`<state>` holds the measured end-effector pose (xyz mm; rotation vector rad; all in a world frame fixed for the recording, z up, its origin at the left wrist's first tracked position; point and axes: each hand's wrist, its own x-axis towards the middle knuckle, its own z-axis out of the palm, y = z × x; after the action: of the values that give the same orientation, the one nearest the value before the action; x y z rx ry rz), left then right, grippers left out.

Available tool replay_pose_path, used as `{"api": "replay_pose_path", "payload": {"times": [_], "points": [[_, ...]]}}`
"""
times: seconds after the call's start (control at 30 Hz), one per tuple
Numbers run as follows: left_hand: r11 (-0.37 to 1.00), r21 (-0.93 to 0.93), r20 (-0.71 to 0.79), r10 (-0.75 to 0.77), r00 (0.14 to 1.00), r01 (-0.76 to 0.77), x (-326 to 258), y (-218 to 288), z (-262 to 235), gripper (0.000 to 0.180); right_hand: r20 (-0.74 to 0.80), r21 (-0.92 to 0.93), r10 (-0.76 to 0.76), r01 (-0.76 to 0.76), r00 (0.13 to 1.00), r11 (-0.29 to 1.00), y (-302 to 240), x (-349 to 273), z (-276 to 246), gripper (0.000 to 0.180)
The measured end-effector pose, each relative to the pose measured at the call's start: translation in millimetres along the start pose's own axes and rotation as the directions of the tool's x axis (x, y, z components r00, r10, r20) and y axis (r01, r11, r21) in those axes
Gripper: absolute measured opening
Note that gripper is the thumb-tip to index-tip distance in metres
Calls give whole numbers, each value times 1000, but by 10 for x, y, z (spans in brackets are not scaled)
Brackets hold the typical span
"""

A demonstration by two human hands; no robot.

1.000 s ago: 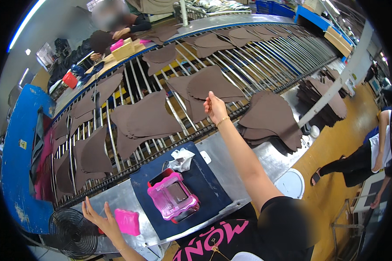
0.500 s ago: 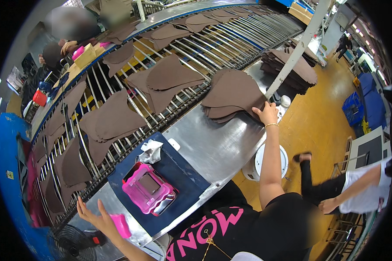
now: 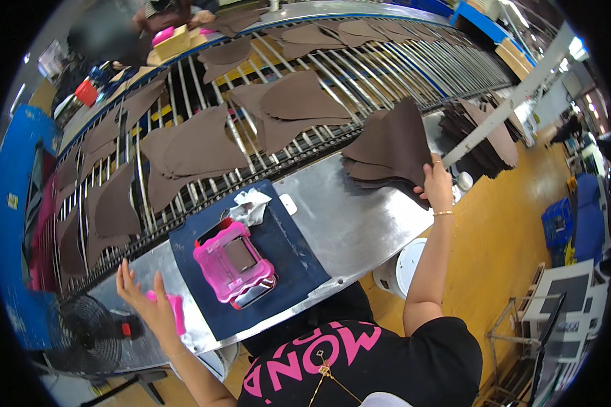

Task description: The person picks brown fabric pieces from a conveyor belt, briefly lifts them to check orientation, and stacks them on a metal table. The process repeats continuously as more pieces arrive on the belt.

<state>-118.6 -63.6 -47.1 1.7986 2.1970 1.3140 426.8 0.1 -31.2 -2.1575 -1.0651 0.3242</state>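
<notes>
My right hand (image 3: pixel 436 184) is closed on the edge of a dark brown cut piece (image 3: pixel 402 139), which it tilts up from the top of a pile (image 3: pixel 370 178) on the metal table. My left hand (image 3: pixel 146 298) hovers with fingers spread over the table's near left end, beside a bright pink object (image 3: pixel 176 313). Between the hands lies a dark blue mat (image 3: pixel 282 254). On it sit a pink scalloped-edge frame-like device (image 3: pixel 234 263) with a brown piece in its window, and a crumpled white wrapper (image 3: pixel 251 205).
A roller conveyor (image 3: pixel 251 156) carrying several brown pieces (image 3: pixel 190 146) runs behind the table. Another brown stack (image 3: pixel 485 132) stands past a slanted white post (image 3: pixel 509 105). A black fan (image 3: pixel 85 332) is at the left end, a white bucket (image 3: pixel 409 268) below the table.
My right hand has taken hold of the top brown piece and raised its near edge off the pile. My left hand stays spread. The view has shifted, and a passer-by at right is gone.
</notes>
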Motion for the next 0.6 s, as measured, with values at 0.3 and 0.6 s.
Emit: {"api": "replay_pose_path", "payload": {"times": [0.3, 0.6], "points": [[966, -215, 27, 152, 988, -143, 198, 534, 218, 58, 160, 720, -571, 300, 805, 625, -1240, -661, 155, 27], [697, -684, 80, -219, 973, 213, 257, 428, -573, 22, 225, 878, -862, 288, 455, 381, -1754, -1389, 1007, 26]]}}
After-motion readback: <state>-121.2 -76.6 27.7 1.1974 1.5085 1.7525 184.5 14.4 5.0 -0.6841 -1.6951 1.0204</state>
